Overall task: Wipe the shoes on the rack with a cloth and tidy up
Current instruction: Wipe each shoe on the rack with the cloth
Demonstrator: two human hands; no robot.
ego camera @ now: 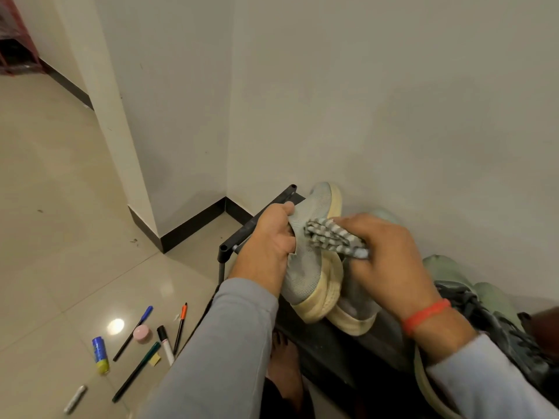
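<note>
The person is bent over a low black shoe rack (pixel 257 225) that stands against the pale wall, close to the corner where the dark skirting turns. The left hand (pixel 266 246) grips a pale grey knitted shoe (pixel 305 261) with a cream sole, its fingers curled round the shoe's collar and holding it tipped up on its side over the rack's near end. The right hand (pixel 390 261) clutches a bunched grey-and-white striped cloth (pixel 329 234), fingers folded over it, and presses the cloth against the upper of that shoe, about midway along. A red band (pixel 423 316) circles the right wrist, and both arms wear light grey sleeves. Just under the held shoe lies its partner (pixel 354 313), the same grey with a cream sole, resting on the rack's top shelf and touching the first. Further right on the rack sits a pale green shoe (pixel 447 267), and beside it a darker grey shoe with laces (pixel 499 328), partly hidden by the right forearm. On the glossy beige floor tiles to the left lies a loose scatter of small things: a blue-capped pen (pixel 134 332), an orange-capped pen (pixel 181 326), a dark green pen (pixel 136 371), a white marker with a black cap (pixel 165 343), a small pink round pot (pixel 142 333), a blue and yellow tube (pixel 100 355) and a small silver tube (pixel 75 399) nearest the bottom edge. A bare foot (pixel 284 370) shows between the arms, planted on the floor beside the rack.
</note>
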